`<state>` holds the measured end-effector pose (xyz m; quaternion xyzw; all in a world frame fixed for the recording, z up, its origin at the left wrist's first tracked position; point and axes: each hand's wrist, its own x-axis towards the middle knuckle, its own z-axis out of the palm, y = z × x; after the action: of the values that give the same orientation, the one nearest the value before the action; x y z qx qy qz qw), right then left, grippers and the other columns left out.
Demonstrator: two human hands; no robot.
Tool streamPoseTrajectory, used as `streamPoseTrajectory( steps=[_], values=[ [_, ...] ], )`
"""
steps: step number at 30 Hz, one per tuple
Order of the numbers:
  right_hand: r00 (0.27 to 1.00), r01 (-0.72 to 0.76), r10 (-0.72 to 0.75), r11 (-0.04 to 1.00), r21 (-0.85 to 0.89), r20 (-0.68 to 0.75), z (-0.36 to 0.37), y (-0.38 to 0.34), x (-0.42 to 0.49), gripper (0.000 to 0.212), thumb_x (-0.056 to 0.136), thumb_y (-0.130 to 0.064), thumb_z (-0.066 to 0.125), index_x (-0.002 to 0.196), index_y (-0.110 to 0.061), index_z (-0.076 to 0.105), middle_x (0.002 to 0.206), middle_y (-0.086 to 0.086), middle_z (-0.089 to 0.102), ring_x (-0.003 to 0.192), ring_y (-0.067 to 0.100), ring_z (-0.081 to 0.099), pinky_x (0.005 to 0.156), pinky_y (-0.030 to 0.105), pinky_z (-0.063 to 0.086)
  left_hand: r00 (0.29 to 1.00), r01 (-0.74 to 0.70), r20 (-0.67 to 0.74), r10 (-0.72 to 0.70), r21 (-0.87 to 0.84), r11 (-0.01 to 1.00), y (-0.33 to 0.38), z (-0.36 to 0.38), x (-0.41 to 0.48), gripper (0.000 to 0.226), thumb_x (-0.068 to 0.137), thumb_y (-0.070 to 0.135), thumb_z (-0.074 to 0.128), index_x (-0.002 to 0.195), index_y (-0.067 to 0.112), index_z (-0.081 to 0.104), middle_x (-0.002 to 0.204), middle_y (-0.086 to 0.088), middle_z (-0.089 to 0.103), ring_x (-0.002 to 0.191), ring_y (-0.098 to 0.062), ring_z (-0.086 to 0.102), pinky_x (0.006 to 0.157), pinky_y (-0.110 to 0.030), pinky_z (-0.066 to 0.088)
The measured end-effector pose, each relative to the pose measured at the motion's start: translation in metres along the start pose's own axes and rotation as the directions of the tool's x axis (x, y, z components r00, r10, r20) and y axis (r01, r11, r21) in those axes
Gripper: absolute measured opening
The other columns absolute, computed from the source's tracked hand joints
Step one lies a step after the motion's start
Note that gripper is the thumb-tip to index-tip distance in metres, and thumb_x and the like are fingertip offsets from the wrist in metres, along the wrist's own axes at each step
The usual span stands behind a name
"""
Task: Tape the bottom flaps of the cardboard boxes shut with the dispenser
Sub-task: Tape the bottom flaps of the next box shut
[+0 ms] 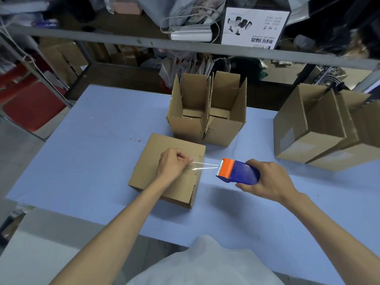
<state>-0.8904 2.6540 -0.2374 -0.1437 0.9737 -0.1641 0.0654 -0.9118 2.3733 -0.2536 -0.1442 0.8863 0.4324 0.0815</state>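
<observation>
Left hand [171, 164] pinches tape [205, 166] over the box [153, 155]; right hand [269, 178] grips the dispenser [241, 171] beside it.

A pale whitish top [205, 264] covers the torso; left forearm [115, 227] and right forearm [333, 229] are bare.

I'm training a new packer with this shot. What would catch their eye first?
The blue and orange tape dispenser, gripped in the right hand at centre, stands out against the pale blue table. A strip of clear tape runs from it to the left hand, which pinches its end over the closed cardboard box.
</observation>
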Motion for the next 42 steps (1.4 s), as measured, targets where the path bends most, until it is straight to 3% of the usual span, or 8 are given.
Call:
streamPoseTrajectory(
  steps=[10,15,24,27,31,33,38,42],
  values=[
    [0.999,0.02,-0.021,1.0,0.011,0.05,0.008,0.001,0.0,0.059,0.064,-0.06,0.076,0.108,-0.026,0.058,0.09,-0.009,0.068,0.069,0.007,0.05,0.054,0.007,0.029,0.998,-0.048,-0.025,0.05,0.061,0.997,-0.002,0.002,-0.006,0.011,0.074,0.022,0.081,0.071,0.015,0.073,0.054,0.005,0.064,0.065,-0.012,0.065,0.066,-0.024,0.047],
    [0.996,0.022,-0.023,1.0,0.015,0.083,0.011,0.005,0.002,0.063,0.066,-0.06,0.075,0.113,-0.023,0.056,0.099,-0.006,0.069,0.081,0.012,0.06,0.064,0.02,0.048,0.998,-0.064,-0.018,0.066,0.101,0.993,0.002,0.005,-0.007,0.012,0.071,0.019,0.084,0.072,0.013,0.074,0.054,0.003,0.063,0.058,-0.01,0.061,0.066,-0.023,0.047],
    [0.994,0.046,-0.045,0.999,0.0,0.096,0.016,0.008,0.005,0.065,0.066,-0.062,0.074,0.115,-0.024,0.054,0.102,-0.007,0.069,0.085,0.012,0.061,0.062,0.017,0.041,0.996,-0.058,0.08,0.031,0.355,0.933,0.011,0.006,-0.001,0.013,0.08,0.022,0.075,0.071,0.014,0.069,0.072,-0.01,0.066,0.081,-0.032,0.058,0.081,-0.036,0.05],
    [0.994,0.055,-0.053,0.998,-0.015,0.1,0.017,0.008,0.007,0.065,0.067,-0.064,0.073,0.116,-0.025,0.054,0.103,-0.008,0.068,0.08,0.008,0.056,0.059,0.013,0.036,0.994,-0.041,0.106,-0.005,0.423,0.905,0.013,0.007,0.0,0.023,0.08,0.021,0.07,0.063,0.009,0.061,0.064,-0.01,0.053,0.079,-0.042,0.054,0.074,-0.037,0.051],
    [0.992,0.07,-0.062,0.995,-0.065,0.112,0.017,0.007,0.011,0.062,0.068,-0.065,0.069,0.112,-0.026,0.053,0.1,-0.009,0.068,0.082,0.01,0.06,0.06,0.017,0.039,0.997,0.031,0.043,-0.057,0.461,0.887,0.009,0.003,0.007,0.062,0.068,0.043,0.084,0.1,0.0,0.054,0.098,-0.019,0.065,0.098,-0.038,0.06,0.073,-0.038,0.046],
    [0.991,0.072,-0.063,0.995,-0.074,0.121,0.019,0.007,0.013,0.061,0.069,-0.066,0.068,0.112,-0.026,0.052,0.1,-0.009,0.068,0.085,0.012,0.062,0.063,0.019,0.045,1.0,-0.005,0.019,-0.005,0.532,0.846,0.004,-0.001,0.009,0.06,0.064,0.055,0.082,0.088,0.009,0.052,0.092,-0.012,0.066,0.089,-0.034,0.06,0.065,-0.034,0.04],
    [0.986,0.086,-0.068,0.989,-0.117,0.15,0.022,0.005,0.021,0.062,0.068,-0.071,0.065,0.109,-0.026,0.052,0.1,-0.007,0.068,0.086,0.014,0.062,0.065,0.023,0.048,0.924,-0.382,0.139,0.356,0.298,0.875,-0.006,0.006,0.003,0.021,0.074,0.019,0.08,0.087,0.023,0.063,0.084,0.011,0.059,0.07,-0.006,0.054,0.067,-0.029,0.047],
    [0.978,0.131,-0.104,0.981,-0.146,0.181,0.027,-0.001,0.03,0.068,0.066,-0.08,0.058,0.108,-0.027,0.052,0.096,-0.005,0.067,0.08,0.017,0.059,0.057,0.024,0.037,0.902,-0.398,0.242,0.357,0.152,0.905,-0.012,0.01,0.008,0.019,0.081,0.005,0.072,0.093,0.021,0.071,0.092,0.004,0.059,0.074,-0.003,0.055,0.075,-0.022,0.047]
  ],
)
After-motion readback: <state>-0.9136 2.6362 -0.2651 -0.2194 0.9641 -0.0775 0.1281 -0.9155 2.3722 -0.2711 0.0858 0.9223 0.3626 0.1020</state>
